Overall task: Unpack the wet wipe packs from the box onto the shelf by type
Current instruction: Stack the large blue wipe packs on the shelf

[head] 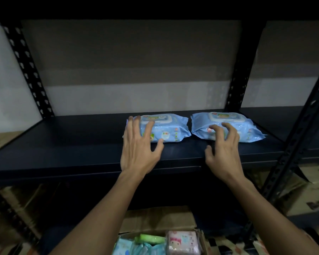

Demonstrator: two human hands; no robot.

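Observation:
Two light blue wet wipe packs lie side by side on the dark shelf board (66, 144). My left hand (139, 146) hovers with spread fingers over the near left part of the left blue pack (170, 130). My right hand (222, 146) has loosely curled fingers at the near edge of the right blue pack (234, 124); neither hand grips a pack. Below the shelf, an open cardboard box (155, 220) holds more packs: a pink pack (182, 242), a green item (149, 238) and blue packs (140, 248).
Black perforated uprights stand at the back left (29, 70), back right (237, 76) and near right (302, 122). A grey wall closes the shelf's back. Cardboard boxes sit under the shelf at left (20, 203) and right (302, 192).

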